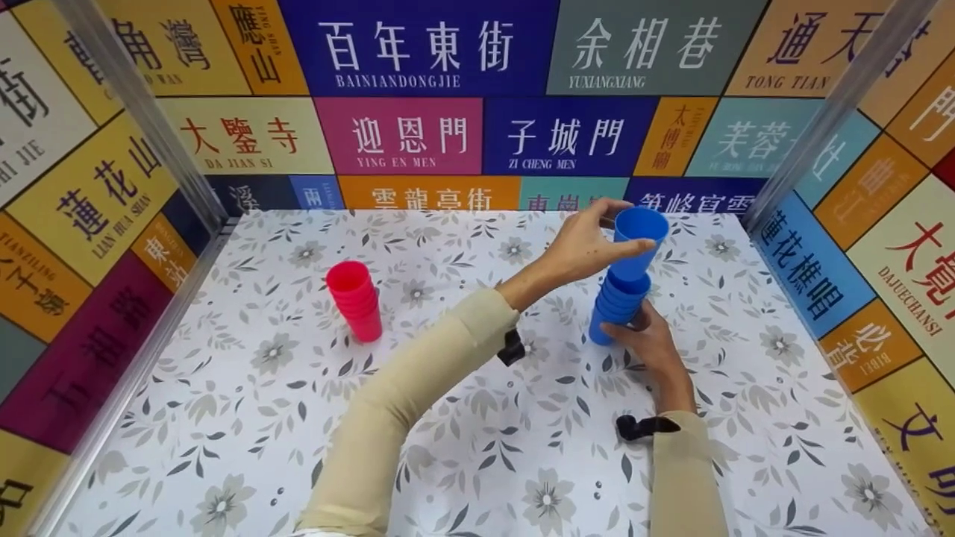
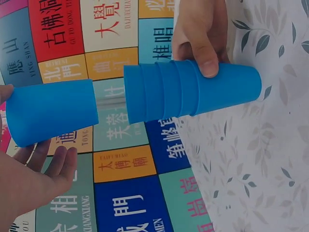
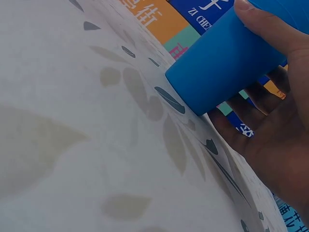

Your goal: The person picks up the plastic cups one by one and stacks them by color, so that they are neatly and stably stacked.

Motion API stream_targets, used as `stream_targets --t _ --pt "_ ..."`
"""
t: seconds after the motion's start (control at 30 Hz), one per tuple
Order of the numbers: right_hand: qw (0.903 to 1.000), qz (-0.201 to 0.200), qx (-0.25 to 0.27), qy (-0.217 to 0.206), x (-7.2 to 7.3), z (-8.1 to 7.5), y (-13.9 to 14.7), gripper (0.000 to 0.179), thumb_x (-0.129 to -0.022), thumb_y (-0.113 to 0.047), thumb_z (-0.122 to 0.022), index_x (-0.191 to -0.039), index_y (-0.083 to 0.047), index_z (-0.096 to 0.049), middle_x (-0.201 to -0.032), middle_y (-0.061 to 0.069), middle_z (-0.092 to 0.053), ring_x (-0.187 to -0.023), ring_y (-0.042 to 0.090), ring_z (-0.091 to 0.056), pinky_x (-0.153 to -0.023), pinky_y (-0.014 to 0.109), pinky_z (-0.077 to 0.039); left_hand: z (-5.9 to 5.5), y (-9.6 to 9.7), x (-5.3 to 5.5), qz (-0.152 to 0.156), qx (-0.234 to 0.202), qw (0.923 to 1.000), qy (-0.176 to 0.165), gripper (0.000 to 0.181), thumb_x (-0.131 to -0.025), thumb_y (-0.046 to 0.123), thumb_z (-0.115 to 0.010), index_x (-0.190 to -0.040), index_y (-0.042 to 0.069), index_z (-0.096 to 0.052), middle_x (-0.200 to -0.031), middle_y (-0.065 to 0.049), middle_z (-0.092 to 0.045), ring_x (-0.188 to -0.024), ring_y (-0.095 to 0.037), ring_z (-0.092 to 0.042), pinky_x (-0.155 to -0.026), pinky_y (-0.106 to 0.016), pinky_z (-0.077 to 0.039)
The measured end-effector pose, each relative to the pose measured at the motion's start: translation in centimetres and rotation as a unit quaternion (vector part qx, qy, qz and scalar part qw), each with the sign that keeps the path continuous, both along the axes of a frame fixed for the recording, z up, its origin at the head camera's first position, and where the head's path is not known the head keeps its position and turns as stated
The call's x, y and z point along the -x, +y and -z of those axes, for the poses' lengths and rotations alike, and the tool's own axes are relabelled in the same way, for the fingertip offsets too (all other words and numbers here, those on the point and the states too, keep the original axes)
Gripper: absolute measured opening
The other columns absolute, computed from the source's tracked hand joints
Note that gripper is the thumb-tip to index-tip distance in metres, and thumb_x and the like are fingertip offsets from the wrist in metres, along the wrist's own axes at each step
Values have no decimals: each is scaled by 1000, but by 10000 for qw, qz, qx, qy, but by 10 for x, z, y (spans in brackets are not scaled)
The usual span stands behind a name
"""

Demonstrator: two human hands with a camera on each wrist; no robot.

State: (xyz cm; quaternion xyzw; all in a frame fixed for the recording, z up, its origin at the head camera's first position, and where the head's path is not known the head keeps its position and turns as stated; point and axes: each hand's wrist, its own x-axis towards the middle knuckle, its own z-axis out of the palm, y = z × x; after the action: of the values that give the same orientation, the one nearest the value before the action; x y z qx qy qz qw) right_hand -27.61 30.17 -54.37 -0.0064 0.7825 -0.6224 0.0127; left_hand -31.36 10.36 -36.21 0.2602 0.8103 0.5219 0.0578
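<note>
My left hand (image 1: 586, 239) grips a single blue cup (image 1: 639, 250) near its rim, mouth up. In the left wrist view a gap shows between this cup (image 2: 53, 113) and the stack of blue cups (image 2: 157, 92). That stack of nested cups (image 1: 619, 309) stands upright on the table, right of centre. My right hand (image 1: 649, 339) holds the stack low on its side, thumb and fingers around the lowest cup. In the right wrist view the bottom of the lowest cup (image 3: 231, 60) sits at the tabletop.
A stack of nested red cups (image 1: 357, 302) stands upright on the left part of the table. The tabletop (image 1: 477, 432) has a white floral cover. Panels with printed characters (image 1: 418, 48) rise at the back and both sides, with clear edge strips at the corners.
</note>
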Motion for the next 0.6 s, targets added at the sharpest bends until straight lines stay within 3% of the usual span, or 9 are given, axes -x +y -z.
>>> stream_targets --t 0.33,0.6 --pt "9997 23 -245 -40 1 3 2 90 -87 -33 -79 -157 -13 -27 -154 20 -45 -142 38 -44 -121 55 -31 18 8 -5 156 178 9997 -43 70 -87 46 -76 -146 20 -48 -137 2 -60 -124 -11 -57 -101 -26 -52" --pt "9997 -40 -236 66 0 2 3 87 -89 -28 -77 -157 -10 -26 -153 23 -44 -142 41 -44 -121 56 -32 30 12 -7 191 276 9994 -13 71 -86 44 -76 -146 18 -48 -139 1 -60 -124 -11 -57 -101 -24 -51"
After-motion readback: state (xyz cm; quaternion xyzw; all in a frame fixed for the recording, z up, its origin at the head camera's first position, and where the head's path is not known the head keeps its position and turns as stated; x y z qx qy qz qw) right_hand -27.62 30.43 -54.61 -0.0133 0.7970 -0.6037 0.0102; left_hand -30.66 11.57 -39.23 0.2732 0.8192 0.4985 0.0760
